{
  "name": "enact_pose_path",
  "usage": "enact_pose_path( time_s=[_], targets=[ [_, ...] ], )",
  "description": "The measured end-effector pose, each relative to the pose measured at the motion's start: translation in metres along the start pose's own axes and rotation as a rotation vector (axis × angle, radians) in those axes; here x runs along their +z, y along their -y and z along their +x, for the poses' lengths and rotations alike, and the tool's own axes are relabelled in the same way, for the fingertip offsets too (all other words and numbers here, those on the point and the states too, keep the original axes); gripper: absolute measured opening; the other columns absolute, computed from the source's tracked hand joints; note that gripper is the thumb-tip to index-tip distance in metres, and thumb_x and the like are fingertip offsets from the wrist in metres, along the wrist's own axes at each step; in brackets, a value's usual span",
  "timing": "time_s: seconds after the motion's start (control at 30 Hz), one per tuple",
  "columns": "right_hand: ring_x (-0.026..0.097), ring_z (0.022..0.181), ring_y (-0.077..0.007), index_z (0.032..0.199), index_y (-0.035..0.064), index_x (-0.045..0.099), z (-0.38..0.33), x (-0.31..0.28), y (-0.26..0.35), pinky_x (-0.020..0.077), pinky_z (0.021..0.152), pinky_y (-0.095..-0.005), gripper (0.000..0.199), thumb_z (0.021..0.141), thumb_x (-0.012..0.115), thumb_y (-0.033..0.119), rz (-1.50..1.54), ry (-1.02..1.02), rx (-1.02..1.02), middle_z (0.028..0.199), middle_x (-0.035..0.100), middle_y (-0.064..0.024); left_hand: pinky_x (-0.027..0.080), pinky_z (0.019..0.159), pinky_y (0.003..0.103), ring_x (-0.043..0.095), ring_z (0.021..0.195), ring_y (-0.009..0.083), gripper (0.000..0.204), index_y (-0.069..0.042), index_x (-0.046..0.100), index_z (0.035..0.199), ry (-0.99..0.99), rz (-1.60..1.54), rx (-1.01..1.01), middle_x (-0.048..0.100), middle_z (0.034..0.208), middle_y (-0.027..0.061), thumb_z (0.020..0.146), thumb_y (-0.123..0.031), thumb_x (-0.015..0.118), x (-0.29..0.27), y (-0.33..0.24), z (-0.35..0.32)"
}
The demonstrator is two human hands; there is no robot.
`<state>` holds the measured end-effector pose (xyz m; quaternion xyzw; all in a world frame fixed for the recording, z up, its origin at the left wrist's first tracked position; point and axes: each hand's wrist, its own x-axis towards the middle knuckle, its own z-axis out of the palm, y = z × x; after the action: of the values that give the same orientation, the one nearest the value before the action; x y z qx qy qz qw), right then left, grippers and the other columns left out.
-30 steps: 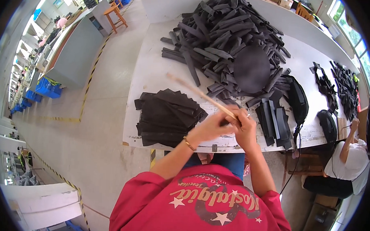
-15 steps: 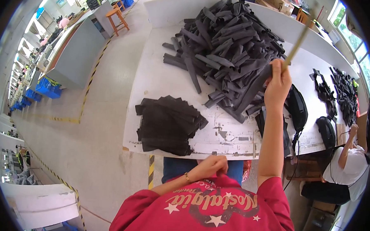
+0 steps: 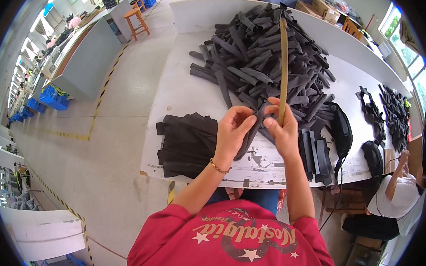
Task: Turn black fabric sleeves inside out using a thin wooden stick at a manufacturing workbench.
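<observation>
My left hand (image 3: 233,131) pinches the end of a dark grey fabric tube (image 3: 249,140) between thumb and fingers above the near part of the table. Close beside it, my right hand (image 3: 283,130) is closed around a long, flat, tan stick (image 3: 284,65), which points up and away over the heap. The fabric between the two hands is partly covered by my fingers. Beyond them lies a big heap of dark fabric tubes (image 3: 258,78). A flat, layered stack of black fabric pieces (image 3: 186,143) rests left of my left hand.
Right of my right hand lie several dark strips (image 3: 319,154) and a black padded bag-like item (image 3: 342,131) with a cord. The white table (image 3: 169,90) has a raised far wall. A co-worker (image 3: 398,191) sits at the right. A wooden stool (image 3: 137,22) stands far left.
My left hand has risen from beside the table edge and now grips the fabric. My right hand has come down and left with the stick, which is now nearly upright in view.
</observation>
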<state>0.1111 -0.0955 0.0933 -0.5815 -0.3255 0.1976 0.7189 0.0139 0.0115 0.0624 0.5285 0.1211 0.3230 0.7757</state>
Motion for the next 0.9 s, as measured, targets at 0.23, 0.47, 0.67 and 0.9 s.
enact_pose_path(
  time_s=[0.23, 0.47, 0.67, 0.9],
  targets=[
    [0.052, 0.073, -0.0034, 0.114, 0.0011, 0.054, -0.008, -0.007, -0.024, 0.041, 0.065, -0.0164, 0.04, 0.078, 0.072, 0.002, 0.097, -0.1, 0.134, 0.083, 0.057, 0.0018, 0.042, 0.069, 0.016, 0.053, 0.077, 0.0037, 0.017, -0.001, 0.057, 0.105, -0.198, -0.341, -0.033, 0.058, 0.085, -0.0009, 0.089, -0.008, 0.06, -0.009, 0.01, 0.003],
    [0.054, 0.07, -0.0038, 0.113, -0.0007, 0.054, -0.015, 0.004, -0.015, 0.0422, 0.064, -0.0169, 0.036, 0.08, 0.066, -0.004, -0.033, -0.038, 0.142, 0.079, 0.06, 0.0003, 0.042, 0.063, 0.018, 0.052, 0.072, 0.0025, 0.02, -0.001, 0.059, 0.09, -0.065, 0.064, -0.083, 0.058, 0.078, -0.0015, 0.094, -0.02, 0.055, -0.012, 0.018, 0.004],
    [0.057, 0.071, -0.0069, 0.109, -0.0005, 0.056, -0.004, 0.002, -0.026, 0.0457, 0.067, -0.02, 0.029, 0.081, 0.063, -0.004, -0.095, -0.098, 0.067, 0.08, 0.063, -0.0027, 0.04, 0.044, 0.021, 0.049, 0.047, 0.0073, 0.027, -0.001, 0.058, 0.086, -0.08, -0.2, -0.377, 0.059, 0.067, 0.0035, 0.096, -0.025, 0.05, -0.005, 0.01, -0.008],
    [0.055, 0.071, -0.0086, 0.106, -0.0023, 0.054, 0.14, -0.05, 0.023, 0.0445, 0.065, -0.0242, 0.027, 0.089, 0.06, 0.018, -0.47, -0.496, -0.421, 0.075, 0.061, -0.0046, 0.042, 0.047, 0.023, 0.05, 0.048, 0.0092, 0.016, -0.003, 0.064, 0.088, 0.233, 0.576, -0.254, 0.059, 0.063, 0.0033, 0.089, -0.018, 0.059, -0.044, 0.007, -0.015]
  ],
)
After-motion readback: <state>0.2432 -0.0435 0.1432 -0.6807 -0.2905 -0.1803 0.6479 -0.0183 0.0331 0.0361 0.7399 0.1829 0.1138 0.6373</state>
